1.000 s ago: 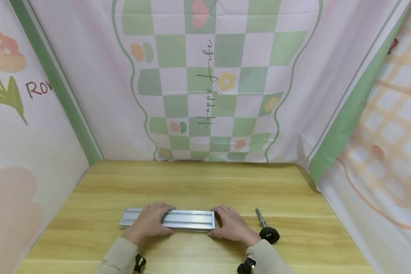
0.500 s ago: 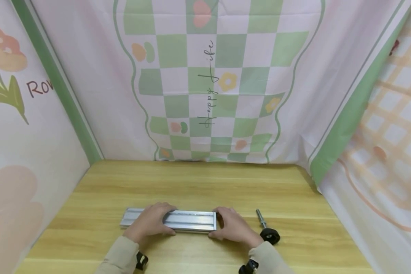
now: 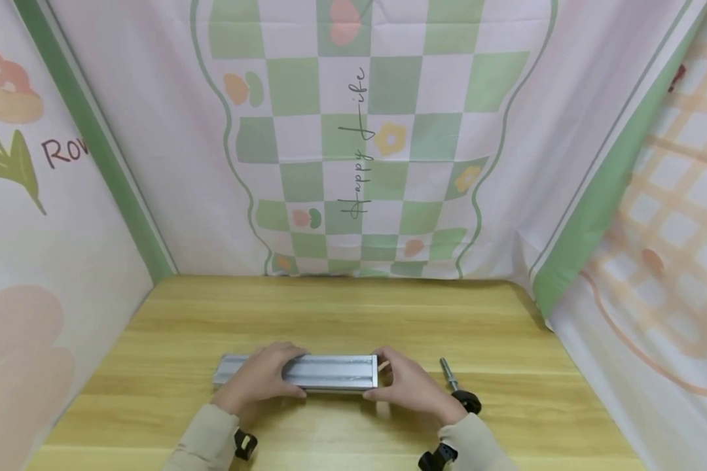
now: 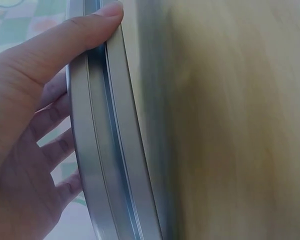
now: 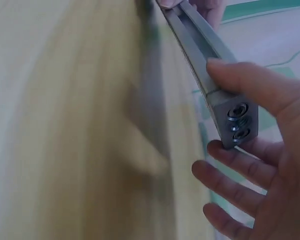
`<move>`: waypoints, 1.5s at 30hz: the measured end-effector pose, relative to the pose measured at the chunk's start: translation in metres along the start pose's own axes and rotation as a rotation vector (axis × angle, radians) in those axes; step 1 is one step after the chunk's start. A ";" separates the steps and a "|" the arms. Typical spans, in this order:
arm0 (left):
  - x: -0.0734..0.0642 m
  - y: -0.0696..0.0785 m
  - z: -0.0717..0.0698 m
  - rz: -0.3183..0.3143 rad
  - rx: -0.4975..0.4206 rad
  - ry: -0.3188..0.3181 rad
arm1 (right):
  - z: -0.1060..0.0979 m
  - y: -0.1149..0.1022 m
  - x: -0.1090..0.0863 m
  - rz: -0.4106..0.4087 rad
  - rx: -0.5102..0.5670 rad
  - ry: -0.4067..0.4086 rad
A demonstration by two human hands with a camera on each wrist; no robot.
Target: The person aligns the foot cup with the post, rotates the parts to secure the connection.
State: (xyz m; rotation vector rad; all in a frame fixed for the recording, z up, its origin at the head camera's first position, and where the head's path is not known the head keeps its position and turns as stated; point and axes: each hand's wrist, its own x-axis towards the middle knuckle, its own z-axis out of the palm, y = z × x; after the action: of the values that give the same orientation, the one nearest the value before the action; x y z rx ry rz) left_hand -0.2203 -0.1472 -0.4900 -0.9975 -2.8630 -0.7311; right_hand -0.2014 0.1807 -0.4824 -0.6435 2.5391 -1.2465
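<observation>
A silver aluminium profile point(image 3: 330, 371) with long grooves lies crosswise in front of me, close over the table. My left hand point(image 3: 259, 376) grips it left of its middle, thumb on the near side and fingers behind; the left wrist view shows the thumb on the grooved profile point(image 4: 102, 145). At its right end my right hand point(image 3: 409, 386) pinches it between thumb and fingertips. An end plate point(image 5: 235, 120) with socket-head screws point(image 5: 238, 111) caps that end in the right wrist view. The left hand covers part of the profile's length.
Right of my right hand lies a levelling foot point(image 3: 464, 399) with a black round base and threaded stud, partly hidden by the wrist. The wooden table point(image 3: 342, 314) is bordered by printed curtains point(image 3: 353, 163) at the back and sides.
The profile has shifted slightly to the right and tipped or lifted a little, with both hands moving along with it. The levelling foot has stayed in place.
</observation>
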 end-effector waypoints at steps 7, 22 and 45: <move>0.003 0.006 -0.005 0.006 -0.054 0.035 | -0.018 -0.012 -0.002 -0.005 0.004 0.022; 0.011 0.013 -0.010 0.010 -0.141 0.137 | -0.038 -0.032 -0.005 -0.054 0.017 0.115; 0.022 0.036 -0.009 -0.001 -0.378 0.260 | -0.057 -0.062 -0.007 -0.117 0.036 0.246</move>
State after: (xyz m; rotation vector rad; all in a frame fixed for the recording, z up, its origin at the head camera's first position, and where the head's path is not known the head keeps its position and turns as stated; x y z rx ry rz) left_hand -0.2179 -0.1133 -0.4631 -0.8511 -2.5549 -1.3289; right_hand -0.2010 0.1899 -0.3985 -0.6771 2.7012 -1.4915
